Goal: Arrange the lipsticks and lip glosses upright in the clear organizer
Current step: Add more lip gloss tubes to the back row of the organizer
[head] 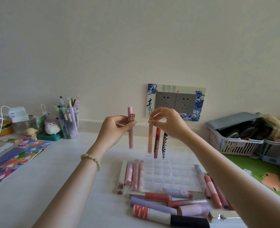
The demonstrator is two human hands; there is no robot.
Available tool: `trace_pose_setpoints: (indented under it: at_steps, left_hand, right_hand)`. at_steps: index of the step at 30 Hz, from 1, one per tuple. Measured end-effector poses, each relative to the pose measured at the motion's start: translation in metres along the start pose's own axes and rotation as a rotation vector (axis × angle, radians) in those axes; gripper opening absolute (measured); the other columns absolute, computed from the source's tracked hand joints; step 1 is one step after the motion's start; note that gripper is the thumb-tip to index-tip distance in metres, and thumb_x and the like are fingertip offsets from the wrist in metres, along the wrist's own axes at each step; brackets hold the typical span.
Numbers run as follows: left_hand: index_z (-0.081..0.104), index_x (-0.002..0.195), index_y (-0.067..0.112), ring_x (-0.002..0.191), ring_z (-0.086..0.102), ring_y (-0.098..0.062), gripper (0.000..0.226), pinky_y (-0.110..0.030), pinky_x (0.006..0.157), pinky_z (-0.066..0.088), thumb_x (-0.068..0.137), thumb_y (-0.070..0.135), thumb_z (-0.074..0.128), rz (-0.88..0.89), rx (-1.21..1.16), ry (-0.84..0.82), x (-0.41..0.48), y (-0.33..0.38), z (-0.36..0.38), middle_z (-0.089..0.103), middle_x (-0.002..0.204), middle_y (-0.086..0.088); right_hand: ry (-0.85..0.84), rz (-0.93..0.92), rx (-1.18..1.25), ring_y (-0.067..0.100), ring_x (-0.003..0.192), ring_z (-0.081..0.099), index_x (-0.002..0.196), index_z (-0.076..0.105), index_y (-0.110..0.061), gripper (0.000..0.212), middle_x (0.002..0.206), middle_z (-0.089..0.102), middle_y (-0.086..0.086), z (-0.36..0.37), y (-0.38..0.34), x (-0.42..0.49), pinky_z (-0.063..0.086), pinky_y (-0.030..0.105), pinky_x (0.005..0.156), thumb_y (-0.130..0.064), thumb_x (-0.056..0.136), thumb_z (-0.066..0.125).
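The left hand (113, 129) has its grip closed round a pink tube (130, 129), held upright, the charm on it just beside the fingertips; the tube's lower end hangs below the grip, clear of the worktop (57, 175). The right hand (167, 123) pinches the top of a peach tube (150, 140), upright, with a red tube (156, 143) and a black tube (165, 145) hanging below the same grip; whether those two are held or stand in cells cannot be told. Under the right grip lies the clear organizer (168, 173), the peach tube's foot at its far edge; loose tubes (159, 205) lie below both grips, around the organizer.
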State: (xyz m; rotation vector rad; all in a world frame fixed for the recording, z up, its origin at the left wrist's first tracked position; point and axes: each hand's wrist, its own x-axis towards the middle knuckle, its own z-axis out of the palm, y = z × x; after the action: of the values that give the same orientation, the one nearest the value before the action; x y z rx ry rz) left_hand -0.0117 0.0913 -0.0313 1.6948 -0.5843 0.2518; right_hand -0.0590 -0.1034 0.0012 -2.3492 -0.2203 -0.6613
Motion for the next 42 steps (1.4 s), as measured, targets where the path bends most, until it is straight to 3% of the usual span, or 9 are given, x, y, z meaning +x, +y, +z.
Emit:
trace_pose_setpoints:
  at_steps: [6,11,15,21,27,29,31,35,42]
  left_hand:
    - [0.072,0.082,0.023,0.081,0.070,-0.018,0.002,-0.024,0.078,0.053,0.081,0.025,0.072,-0.007,0.003,-0.020,-0.001,-0.003,0.003,0.073,0.079,0.004]
    - [0.072,0.083,0.023,0.080,0.070,-0.017,0.002,-0.022,0.077,0.052,0.081,0.025,0.072,-0.015,0.005,-0.012,-0.002,-0.001,0.004,0.073,0.081,0.003]
    - [0.072,0.082,0.024,0.081,0.070,-0.018,0.002,-0.026,0.080,0.052,0.081,0.025,0.072,-0.019,0.008,-0.010,-0.002,0.000,0.004,0.074,0.081,0.003]
    - [0.073,0.083,0.023,0.082,0.069,-0.017,0.003,-0.030,0.084,0.053,0.081,0.025,0.072,-0.014,0.017,-0.018,-0.003,-0.001,0.004,0.074,0.082,0.004]
    - [0.072,0.082,0.026,0.080,0.069,-0.014,0.002,-0.021,0.077,0.052,0.081,0.025,0.072,-0.024,0.012,-0.015,-0.003,0.002,0.004,0.073,0.079,0.008]
    - [0.072,0.084,0.025,0.077,0.068,-0.008,0.003,-0.020,0.076,0.052,0.081,0.026,0.072,-0.019,0.013,-0.016,-0.003,0.004,0.004,0.073,0.079,0.008]
    - [0.073,0.086,0.022,0.073,0.068,-0.006,0.006,-0.016,0.072,0.052,0.081,0.025,0.072,-0.010,0.004,-0.024,-0.005,0.010,0.006,0.073,0.079,0.007]
    - [0.073,0.086,0.022,0.067,0.067,-0.001,0.005,-0.007,0.062,0.046,0.081,0.023,0.072,0.014,-0.034,-0.071,-0.010,0.026,0.013,0.073,0.074,0.011]
    - [0.075,0.088,0.023,0.071,0.066,-0.003,0.010,-0.018,0.073,0.053,0.079,0.025,0.074,0.025,-0.048,-0.213,-0.023,0.043,0.036,0.075,0.080,0.007]
  right_hand:
    - [-0.032,-0.026,-0.060,0.004,0.083,0.065,0.088,0.063,-0.022,0.015,0.083,0.069,-0.011,0.004,0.006,0.004,0.047,0.033,0.088,-0.028,0.078,0.072]
    - [-0.025,-0.095,-0.128,0.002,0.085,0.064,0.085,0.062,-0.026,0.014,0.080,0.065,-0.019,0.007,0.015,0.006,0.027,0.053,0.108,-0.031,0.077,0.072]
    - [-0.001,-0.100,-0.157,-0.001,0.085,0.061,0.087,0.063,-0.025,0.015,0.081,0.065,-0.019,0.007,0.017,0.005,0.015,0.055,0.112,-0.032,0.078,0.072]
    - [-0.020,-0.090,-0.171,-0.004,0.085,0.059,0.089,0.063,-0.024,0.016,0.081,0.063,-0.022,0.008,0.017,0.005,0.013,0.055,0.112,-0.033,0.078,0.072]
    - [0.022,-0.091,-0.150,-0.002,0.090,0.060,0.098,0.064,-0.024,0.028,0.088,0.066,-0.020,0.003,0.014,0.002,0.018,0.055,0.111,-0.042,0.077,0.069]
    - [0.066,-0.080,-0.062,-0.002,0.092,0.061,0.098,0.065,-0.025,0.032,0.092,0.066,-0.020,-0.004,0.008,0.000,0.031,0.051,0.108,-0.049,0.077,0.063]
    - [0.123,-0.059,0.046,-0.005,0.091,0.061,0.098,0.066,-0.023,0.024,0.094,0.066,-0.017,-0.015,0.001,0.000,0.045,0.035,0.100,-0.041,0.082,0.061]
    - [0.215,-0.065,0.117,-0.020,0.084,0.056,0.096,0.068,-0.025,0.014,0.092,0.065,-0.019,-0.034,-0.009,-0.009,0.038,-0.004,0.077,-0.032,0.086,0.062]
    - [0.115,-0.045,0.184,-0.012,0.092,0.060,0.099,0.072,-0.026,0.023,0.097,0.069,-0.019,-0.043,-0.019,-0.034,0.039,-0.002,0.077,-0.039,0.083,0.062]
